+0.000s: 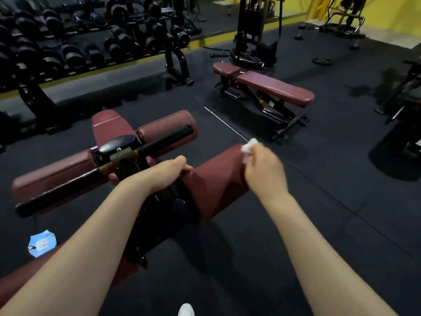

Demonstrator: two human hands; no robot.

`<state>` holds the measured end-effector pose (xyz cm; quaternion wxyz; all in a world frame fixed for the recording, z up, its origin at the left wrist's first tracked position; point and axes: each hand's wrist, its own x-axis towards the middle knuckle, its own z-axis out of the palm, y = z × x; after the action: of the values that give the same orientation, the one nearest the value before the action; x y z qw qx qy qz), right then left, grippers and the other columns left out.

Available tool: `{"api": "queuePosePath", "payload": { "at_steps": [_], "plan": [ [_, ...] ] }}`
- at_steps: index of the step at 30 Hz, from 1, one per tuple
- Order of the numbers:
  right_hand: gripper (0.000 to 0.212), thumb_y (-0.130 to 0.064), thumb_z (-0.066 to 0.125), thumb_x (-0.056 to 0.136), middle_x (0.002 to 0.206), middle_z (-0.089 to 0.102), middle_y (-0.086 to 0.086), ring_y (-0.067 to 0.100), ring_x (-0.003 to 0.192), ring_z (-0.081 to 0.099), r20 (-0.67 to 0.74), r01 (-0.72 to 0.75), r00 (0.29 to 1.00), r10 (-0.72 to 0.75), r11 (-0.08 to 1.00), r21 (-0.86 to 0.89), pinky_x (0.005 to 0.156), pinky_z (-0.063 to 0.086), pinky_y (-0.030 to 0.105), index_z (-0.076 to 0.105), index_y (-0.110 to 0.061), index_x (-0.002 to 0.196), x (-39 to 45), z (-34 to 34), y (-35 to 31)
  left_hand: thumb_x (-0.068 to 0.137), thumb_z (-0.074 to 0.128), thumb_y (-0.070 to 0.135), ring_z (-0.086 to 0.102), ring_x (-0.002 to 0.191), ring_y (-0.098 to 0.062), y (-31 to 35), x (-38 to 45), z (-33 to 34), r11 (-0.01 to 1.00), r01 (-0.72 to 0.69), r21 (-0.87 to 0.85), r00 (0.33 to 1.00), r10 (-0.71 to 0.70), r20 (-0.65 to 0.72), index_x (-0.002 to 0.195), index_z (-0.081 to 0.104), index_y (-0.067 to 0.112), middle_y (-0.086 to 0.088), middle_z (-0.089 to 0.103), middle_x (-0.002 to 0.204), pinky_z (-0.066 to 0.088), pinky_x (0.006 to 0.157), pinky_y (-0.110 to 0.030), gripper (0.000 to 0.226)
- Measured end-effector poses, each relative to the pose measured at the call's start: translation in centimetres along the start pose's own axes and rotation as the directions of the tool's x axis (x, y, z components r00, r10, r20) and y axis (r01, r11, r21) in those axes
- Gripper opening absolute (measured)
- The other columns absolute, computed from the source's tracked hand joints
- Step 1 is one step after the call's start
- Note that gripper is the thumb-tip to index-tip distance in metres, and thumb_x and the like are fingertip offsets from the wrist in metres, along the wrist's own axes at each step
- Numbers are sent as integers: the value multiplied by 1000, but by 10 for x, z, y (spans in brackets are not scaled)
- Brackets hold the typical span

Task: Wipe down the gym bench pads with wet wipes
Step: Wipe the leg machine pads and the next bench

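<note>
Your right hand (pixel 264 169) is closed around a crumpled white wet wipe (pixel 248 148), which shows above the knuckles, and it sits at the far right end of the maroon vinyl roller pad (pixel 214 181) directly in front of you. The wipe appears to touch the pad's rounded end cap, though motion blur prevents certainty. Your left hand (pixel 168 172) grips the same pad at its left, inner end, fingers curled over the top edge beside the black metal frame post (pixel 136 165); it holds the pad and nothing else. The governing relation is this: the pad's long axis runs from near left to far right, rising slightly toward the wipe, and the whole unwiped length lies to the left of your right hand, between your two hands. In my judgement the next stroke should draw the wipe leftward along that axis toward the bracing hand, the right hand being the only one equipped to do it. A second pair of maroon padded rollers (pixel 168 128) lies farther off behind a black foam-covered crossbar (pixel 159 140), with the maroon bench seat pad (pixel 109 126) beyond. A blue and white wipes packet (pixel 42 244) lies on the dark rubber floor (pixel 319 213) at near left, well apart from both hands.
</note>
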<state>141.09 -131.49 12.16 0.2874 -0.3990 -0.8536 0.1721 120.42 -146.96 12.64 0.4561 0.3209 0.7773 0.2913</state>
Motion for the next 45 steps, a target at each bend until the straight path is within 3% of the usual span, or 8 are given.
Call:
{"api": "queuePosePath", "payload": {
  "at_steps": [5, 11, 16, 22, 27, 32, 37, 45],
  "plan": [
    [28, -4, 59, 67, 79, 67, 6, 26, 72, 59, 249, 670, 668, -701, 712, 207, 63, 51, 34, 58, -17, 91, -63, 11, -44, 97, 34, 40, 55, 122, -9, 26, -32, 14, 995, -37, 90, 983, 52, -176, 118, 72, 26, 12, 64, 128, 33, 115, -34, 45],
    [17, -11, 47, 91, 97, 67, 11, 35, 92, 62, 4, -1, 1000, 1, 998, -56, 76, 45, 40, 60, -14, 102, 9, -4, 21, 94, 25, 48, 50, 129, -10, 20, -34, 19, 991, -4, 132, 990, 23, -138, 128, 64, 36, 15, 56, 137, 30, 116, -33, 53],
    [28, -2, 47, 77, 92, 68, 0, 18, 83, 59, 223, 564, 752, -621, 780, 269, 75, 47, 29, 62, -17, 95, -66, 12, -32, 69, 25, 61, 60, 119, -9, 9, -14, 6, 997, -4, 79, 999, 8, -41, 118, 70, 34, 14, 68, 122, 35, 114, -38, 72],
    [25, -9, 44, 88, 97, 68, 11, 35, 90, 63, -19, -52, 998, 52, 999, -9, 78, 45, 40, 63, -12, 103, 0, 2, 13, 92, 32, 45, 55, 122, -3, 20, -29, 10, 996, -32, 81, 991, 41, -124, 122, 70, 28, 18, 63, 128, 31, 117, -32, 51],
    [26, 0, 54, 71, 88, 70, 5, 22, 79, 60, 149, 554, 792, -592, 800, 228, 74, 49, 32, 66, -12, 91, -76, 17, -49, 101, 38, 40, 52, 121, -6, 24, -41, 20, 984, -99, 146, 980, 122, -158, 119, 70, 37, 16, 61, 121, 32, 115, -32, 37],
    [23, -9, 45, 89, 97, 68, 6, 31, 92, 63, -4, -58, 998, 58, 998, 13, 77, 43, 36, 62, -17, 102, -10, -4, 12, 87, 33, 49, 62, 115, -10, 18, -25, 15, 997, -31, 66, 993, 39, -112, 110, 73, 40, 13, 70, 119, 38, 112, -39, 47],
    [31, -6, 43, 78, 90, 70, 1, 16, 82, 59, 140, 561, 788, -600, 793, 238, 75, 46, 26, 69, -14, 92, -66, 17, -53, 96, 33, 35, 70, 95, -11, 19, -22, 13, 999, -20, -41, 995, 16, -95, 85, 80, 36, 12, 76, 89, 46, 103, -40, 48],
    [28, -6, 45, 87, 98, 70, 5, 27, 90, 63, 58, 118, 991, -123, 990, 80, 81, 45, 34, 65, -19, 101, -32, 5, -23, 94, 48, 47, 63, 114, -15, 19, -27, 19, 992, -46, 119, 977, 70, -204, 100, 77, 34, 4, 71, 118, 42, 109, -40, 32]
  ]
}}
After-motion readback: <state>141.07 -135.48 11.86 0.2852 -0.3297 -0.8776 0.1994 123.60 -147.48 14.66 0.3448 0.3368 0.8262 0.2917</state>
